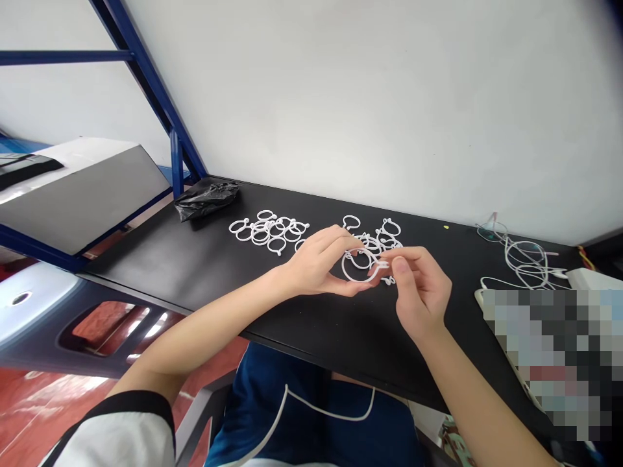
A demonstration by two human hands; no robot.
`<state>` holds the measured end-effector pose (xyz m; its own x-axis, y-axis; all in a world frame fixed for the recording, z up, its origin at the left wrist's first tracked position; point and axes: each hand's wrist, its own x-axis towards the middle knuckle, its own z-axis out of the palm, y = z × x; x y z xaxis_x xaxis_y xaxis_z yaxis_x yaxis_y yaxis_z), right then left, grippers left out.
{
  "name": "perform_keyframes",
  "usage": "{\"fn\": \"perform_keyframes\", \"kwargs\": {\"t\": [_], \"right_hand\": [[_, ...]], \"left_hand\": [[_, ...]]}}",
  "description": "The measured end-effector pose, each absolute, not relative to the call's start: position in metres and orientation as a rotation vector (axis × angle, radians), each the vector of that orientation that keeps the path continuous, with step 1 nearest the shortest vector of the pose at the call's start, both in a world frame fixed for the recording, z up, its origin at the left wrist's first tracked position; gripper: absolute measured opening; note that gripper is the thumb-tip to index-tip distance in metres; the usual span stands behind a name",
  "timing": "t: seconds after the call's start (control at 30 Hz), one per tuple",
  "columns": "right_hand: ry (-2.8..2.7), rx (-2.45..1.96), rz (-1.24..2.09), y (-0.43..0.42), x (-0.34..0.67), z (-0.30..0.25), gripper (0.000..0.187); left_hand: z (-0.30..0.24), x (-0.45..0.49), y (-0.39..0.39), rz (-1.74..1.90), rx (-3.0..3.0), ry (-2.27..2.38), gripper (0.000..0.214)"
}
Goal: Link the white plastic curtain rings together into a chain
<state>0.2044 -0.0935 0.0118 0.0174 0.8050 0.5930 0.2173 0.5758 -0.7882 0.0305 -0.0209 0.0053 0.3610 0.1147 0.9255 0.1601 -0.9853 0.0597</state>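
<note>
Above the black table, my left hand (327, 263) is curled around a white plastic ring (344, 271), with fingers at its top and thumb along its lower edge. My right hand (419, 282) pinches the small tab on that ring's right side between thumb and fingers. Behind my hands lies a group of white rings (370, 242), partly hidden by them. To the left of my left hand is another loose pile of white rings (263, 231), each with a small knob or eyelet.
A crumpled black plastic bag (207, 200) sits at the table's far left corner, beside a blue metal frame (176, 162). Tangled white cables (528, 263) and a blurred-out flat object (549, 350) are on the right. A blue-grey plastic stool (39, 311) stands left of the table.
</note>
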Motion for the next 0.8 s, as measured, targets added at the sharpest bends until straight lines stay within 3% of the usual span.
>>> {"fn": "perform_keyframes", "kwargs": {"t": [0.8], "right_hand": [[-1.574, -0.876, 0.443, -0.0953, 0.2041, 0.0085, 0.007]], "left_hand": [[0.0059, 0.0282, -0.0199, -1.758, -2.511, -0.245, 0.039]]}}
